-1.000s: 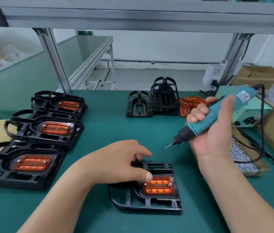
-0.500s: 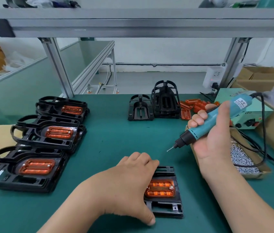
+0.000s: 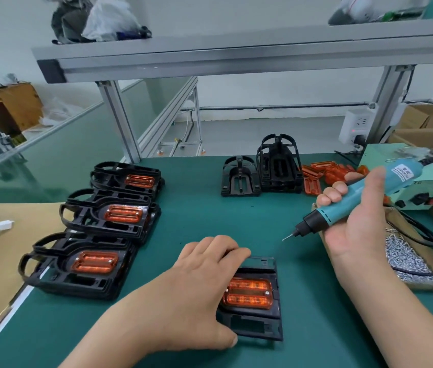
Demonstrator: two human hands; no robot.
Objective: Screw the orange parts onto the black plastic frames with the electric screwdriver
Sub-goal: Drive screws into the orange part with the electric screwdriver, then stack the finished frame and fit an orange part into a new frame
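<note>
My left hand (image 3: 199,288) now clasps the black frame (image 3: 257,325) edge to edge, my right hand (image 3: 356,229) gripping the electric screwdriver (image 3: 353,205) clear above-right of it: I'd say its orange part (image 3: 248,293) is screwed down.

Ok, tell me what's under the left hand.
The left hand holds a black frame, fingers at its far edge, thumb at its near edge. The orange part shows beside the hand. The frame's left half is covered and cannot be seen.

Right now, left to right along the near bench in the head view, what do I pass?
Nearest stack of frames, left hand gripping a frame, its orange part, right hand with screwdriver, screws.
</note>
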